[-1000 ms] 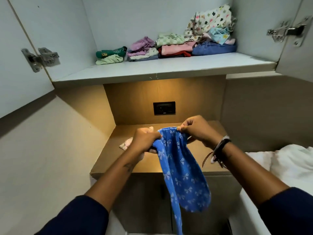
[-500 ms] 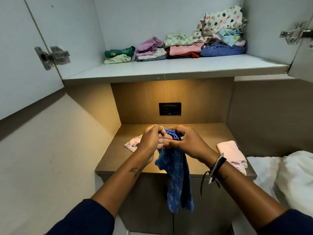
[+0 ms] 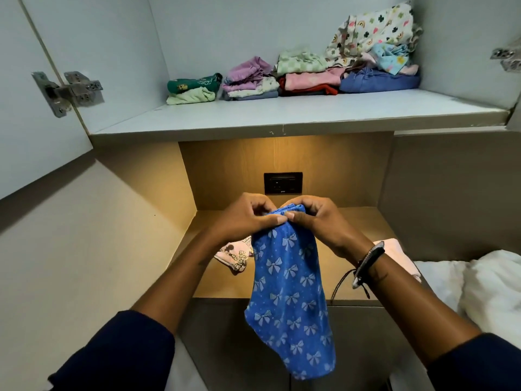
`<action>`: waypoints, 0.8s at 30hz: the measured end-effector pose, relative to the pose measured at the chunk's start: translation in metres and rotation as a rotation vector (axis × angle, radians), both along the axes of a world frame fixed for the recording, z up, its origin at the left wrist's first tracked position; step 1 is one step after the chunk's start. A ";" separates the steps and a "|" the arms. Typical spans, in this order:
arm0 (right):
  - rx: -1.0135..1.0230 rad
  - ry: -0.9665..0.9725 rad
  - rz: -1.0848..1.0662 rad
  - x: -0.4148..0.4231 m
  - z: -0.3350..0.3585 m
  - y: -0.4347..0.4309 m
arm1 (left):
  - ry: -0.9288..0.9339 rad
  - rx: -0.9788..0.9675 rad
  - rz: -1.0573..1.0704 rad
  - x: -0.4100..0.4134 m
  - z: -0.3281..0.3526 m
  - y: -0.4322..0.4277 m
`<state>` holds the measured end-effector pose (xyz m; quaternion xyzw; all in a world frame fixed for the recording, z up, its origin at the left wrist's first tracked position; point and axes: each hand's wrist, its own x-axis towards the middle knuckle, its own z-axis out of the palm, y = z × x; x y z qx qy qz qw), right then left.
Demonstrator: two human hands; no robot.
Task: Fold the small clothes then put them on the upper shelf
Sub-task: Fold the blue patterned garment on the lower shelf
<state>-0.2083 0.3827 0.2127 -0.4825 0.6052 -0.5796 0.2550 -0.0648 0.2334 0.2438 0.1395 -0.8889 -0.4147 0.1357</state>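
A small blue garment with pale bow prints (image 3: 290,294) hangs lengthwise in front of me, above the wooden counter (image 3: 222,286). My left hand (image 3: 248,218) and my right hand (image 3: 313,221) pinch its bunched waistband together, thumbs touching. On the white upper shelf (image 3: 282,114) lie several folded piles: green (image 3: 191,88), purple (image 3: 248,77), pink and red (image 3: 310,80), blue (image 3: 377,81) topped with a loose patterned cloth (image 3: 375,32).
A pink cartoon-print garment (image 3: 235,253) lies on the counter to the left, a pale pink cloth (image 3: 397,252) to the right behind my wrist. White bedding (image 3: 479,286) sits at the right. Open cabinet doors with hinges (image 3: 67,90) flank the shelf. A black socket (image 3: 282,182) is on the back wall.
My hands came together from holding the waistband spread apart. The blue garment now hangs folded in half lengthwise and has turned its printed side toward me.
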 end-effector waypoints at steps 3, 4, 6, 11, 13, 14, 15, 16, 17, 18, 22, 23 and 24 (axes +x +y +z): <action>-0.027 -0.160 0.088 -0.003 -0.013 -0.005 | 0.016 0.051 -0.106 -0.003 0.010 -0.015; 0.009 -0.228 0.147 -0.006 -0.022 -0.005 | 0.029 0.098 -0.132 -0.005 0.012 -0.019; 0.167 -0.268 0.231 -0.009 -0.045 -0.006 | 0.063 0.240 -0.169 -0.008 0.016 -0.026; 0.480 -0.187 0.210 -0.019 -0.124 -0.009 | 0.153 0.509 -0.168 -0.007 0.019 -0.063; 0.522 -0.212 0.228 -0.024 -0.146 -0.009 | 0.178 0.613 -0.134 -0.005 0.013 -0.083; 0.530 -0.236 0.228 -0.027 -0.153 -0.008 | 0.186 0.654 -0.104 -0.004 0.008 -0.093; 0.534 -0.265 0.223 -0.032 -0.158 -0.007 | 0.195 0.684 -0.067 -0.002 0.002 -0.102; 0.540 -0.302 0.216 -0.039 -0.161 -0.005 | 0.205 0.713 -0.032 -0.001 -0.008 -0.112; 0.549 -0.337 0.211 -0.048 -0.163 -0.004 | 0.216 0.747 0.009 0.000 -0.019 -0.123; 0.563 -0.358 0.204 -0.057 -0.162 -0.002 | 0.228 0.788 0.058 0.002 -0.033 -0.134; 0.651 -0.245 0.061 -0.100 -0.143 0.000 | 0.236 0.902 0.338 0.007 -0.099 -0.172; 0.682 -0.197 0.011 -0.110 -0.138 -0.004 | 0.202 0.890 0.403 0.009 -0.117 -0.178; 0.713 -0.143 -0.037 -0.120 -0.134 -0.009 | 0.161 0.870 0.455 0.010 -0.134 -0.182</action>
